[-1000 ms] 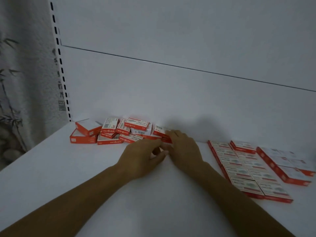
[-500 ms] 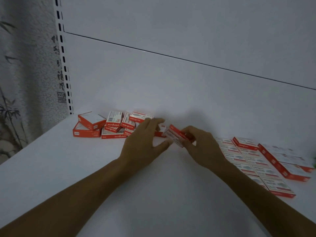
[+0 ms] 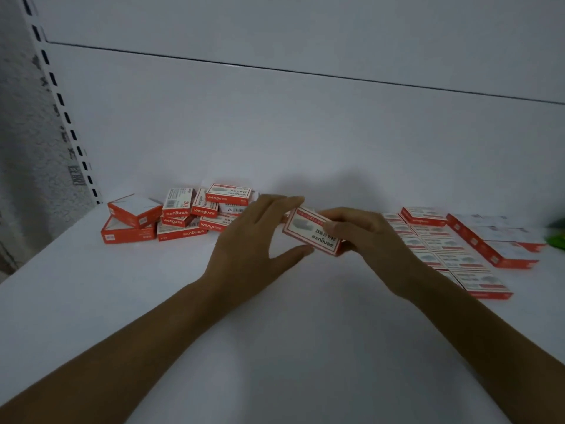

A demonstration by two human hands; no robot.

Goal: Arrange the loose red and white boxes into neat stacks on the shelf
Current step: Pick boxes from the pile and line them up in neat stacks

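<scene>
A red and white box [image 3: 308,232] is lifted above the white shelf [image 3: 122,286], tilted with its printed face toward me. My right hand [image 3: 370,240] grips its right end. My left hand [image 3: 253,243] touches its left end with fingertips above and thumb below. A loose pile of red and white boxes [image 3: 189,214] lies at the back left, some tipped on edge. To the right, flat rows of boxes [image 3: 449,255] lie side by side.
The shelf's back panel [image 3: 305,133] rises right behind the boxes. A slotted upright [image 3: 61,102] runs up the left side beside a grey patterned wall. Something green [image 3: 558,235] shows at the right edge.
Both hands reached into the right end of the pile, took out one box and lifted it. The box has turned its printed face toward me and moved slightly right.
</scene>
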